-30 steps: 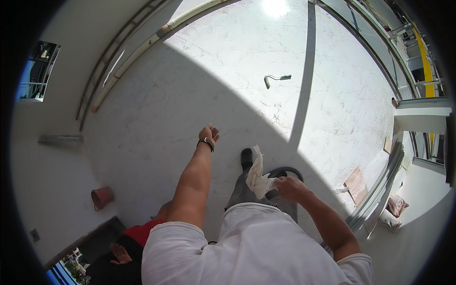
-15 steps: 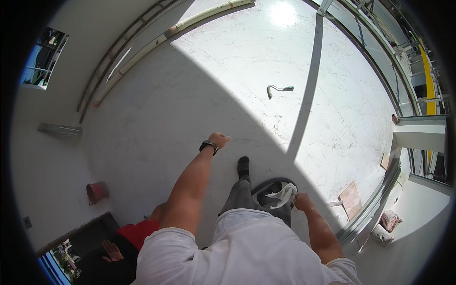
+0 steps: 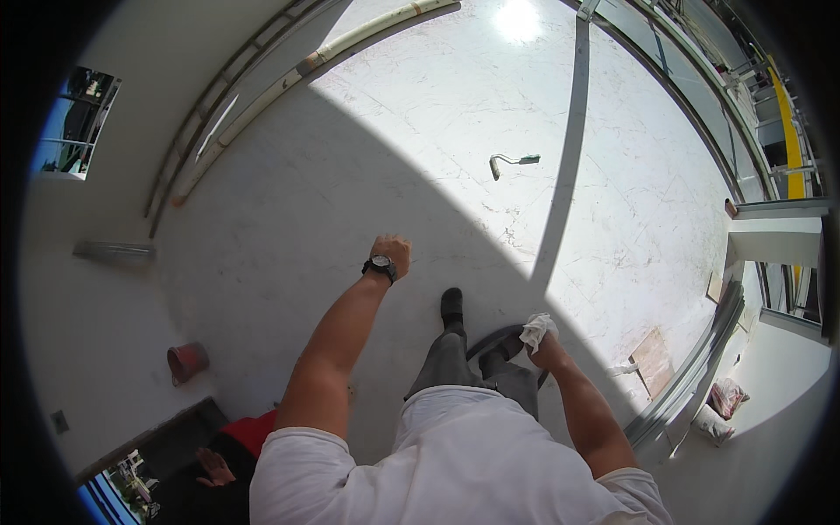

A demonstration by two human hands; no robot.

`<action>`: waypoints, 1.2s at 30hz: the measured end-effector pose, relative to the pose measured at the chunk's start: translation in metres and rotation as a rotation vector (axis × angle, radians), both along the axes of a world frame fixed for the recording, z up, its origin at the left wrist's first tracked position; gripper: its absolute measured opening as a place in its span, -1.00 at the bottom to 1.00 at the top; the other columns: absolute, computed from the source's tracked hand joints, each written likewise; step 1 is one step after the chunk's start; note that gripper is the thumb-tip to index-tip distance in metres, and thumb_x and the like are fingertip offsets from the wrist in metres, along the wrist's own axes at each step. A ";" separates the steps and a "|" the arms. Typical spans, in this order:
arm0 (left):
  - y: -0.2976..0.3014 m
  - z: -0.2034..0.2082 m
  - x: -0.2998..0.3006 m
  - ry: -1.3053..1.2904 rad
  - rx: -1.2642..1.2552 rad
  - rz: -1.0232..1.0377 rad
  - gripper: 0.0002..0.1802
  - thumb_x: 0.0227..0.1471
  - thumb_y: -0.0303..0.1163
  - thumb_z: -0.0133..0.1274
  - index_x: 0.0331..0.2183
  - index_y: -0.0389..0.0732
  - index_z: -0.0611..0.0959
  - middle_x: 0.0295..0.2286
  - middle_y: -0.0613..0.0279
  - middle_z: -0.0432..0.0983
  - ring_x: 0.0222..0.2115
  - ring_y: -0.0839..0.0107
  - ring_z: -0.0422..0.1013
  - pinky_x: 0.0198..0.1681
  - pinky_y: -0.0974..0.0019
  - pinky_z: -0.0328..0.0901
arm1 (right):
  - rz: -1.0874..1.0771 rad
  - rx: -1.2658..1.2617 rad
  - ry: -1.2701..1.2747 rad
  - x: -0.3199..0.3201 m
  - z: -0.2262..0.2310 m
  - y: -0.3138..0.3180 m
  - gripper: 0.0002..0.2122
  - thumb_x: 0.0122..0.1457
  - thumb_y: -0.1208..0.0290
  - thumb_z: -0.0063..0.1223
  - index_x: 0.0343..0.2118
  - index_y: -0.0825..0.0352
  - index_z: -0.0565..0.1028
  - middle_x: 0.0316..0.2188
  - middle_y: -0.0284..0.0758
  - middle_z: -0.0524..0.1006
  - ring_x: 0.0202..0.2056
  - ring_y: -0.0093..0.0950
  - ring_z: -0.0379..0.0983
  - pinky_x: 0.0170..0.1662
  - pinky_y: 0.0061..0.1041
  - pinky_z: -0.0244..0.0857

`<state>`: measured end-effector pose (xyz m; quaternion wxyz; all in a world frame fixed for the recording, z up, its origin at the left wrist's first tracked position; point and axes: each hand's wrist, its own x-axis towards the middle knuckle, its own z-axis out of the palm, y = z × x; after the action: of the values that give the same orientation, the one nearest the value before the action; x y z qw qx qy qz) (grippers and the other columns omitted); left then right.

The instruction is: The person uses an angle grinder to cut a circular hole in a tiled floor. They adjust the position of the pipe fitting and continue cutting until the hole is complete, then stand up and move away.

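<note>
My left hand (image 3: 392, 252), with a black watch (image 3: 380, 263) at the wrist, is stretched out over the pale floor. Its fingers are curled closed, and whatever they may hold is hidden. In my right hand (image 3: 547, 353) a crumpled white rag (image 3: 537, 330) is gripped, bunched above the fingers. Below that hand, around my right foot, shows part of a dark curved band or rim (image 3: 495, 338); I cannot tell what it belongs to. A paint roller (image 3: 497, 166) with a bent handle lies on the sunlit floor farther ahead.
A reddish bucket (image 3: 187, 363) stands at the left. Long pipes (image 3: 350, 44) lie along the far left wall. To the right are long metal profiles (image 3: 691, 385), a flat board (image 3: 653, 360) and bags (image 3: 726, 398). Another person's hand (image 3: 214, 466) shows at lower left.
My right hand has lifted slightly, and the rag, which hung loose, is now bunched in it. My left hand has turned, knuckles up, and drawn slightly left.
</note>
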<state>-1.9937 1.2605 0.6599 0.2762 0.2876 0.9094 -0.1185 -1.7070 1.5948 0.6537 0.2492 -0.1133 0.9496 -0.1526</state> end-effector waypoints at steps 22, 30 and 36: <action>-0.002 0.000 -0.017 -0.201 0.291 0.826 -0.22 0.08 0.03 0.14 0.18 -0.29 0.44 0.12 -0.20 0.37 0.09 0.02 0.40 0.16 0.10 0.33 | -1.324 -0.356 1.154 -0.102 0.138 0.134 -0.75 0.27 0.36 -0.10 -0.25 0.42 0.57 -0.22 -0.09 0.63 -0.14 -0.20 0.54 0.04 -0.30 0.36; 0.019 0.018 -0.047 -0.747 1.355 1.865 -0.45 0.27 -0.11 -0.02 0.13 -0.28 0.45 0.03 0.03 0.48 0.01 0.20 0.45 0.10 0.06 0.35 | -0.140 0.034 0.151 -0.032 0.040 -0.025 -0.76 0.20 0.32 -0.03 -0.30 0.39 0.58 -0.25 0.04 0.58 -0.11 0.02 0.49 0.05 -0.17 0.35; -0.017 0.011 -0.034 -0.606 1.654 2.095 -0.53 0.32 -0.21 -0.09 0.13 -0.30 0.42 0.00 0.03 0.46 0.00 0.19 0.44 0.12 0.09 0.34 | -1.078 -0.334 1.156 -0.134 0.186 0.086 -0.77 0.35 0.39 -0.12 -0.23 0.47 0.51 -0.17 -0.13 0.58 -0.07 -0.27 0.51 0.05 -0.33 0.36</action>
<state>-2.0272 1.2436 0.6710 0.1714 -0.4349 0.4087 0.7839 -1.8413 1.6803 0.8397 -0.4094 0.2636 0.8169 -0.3091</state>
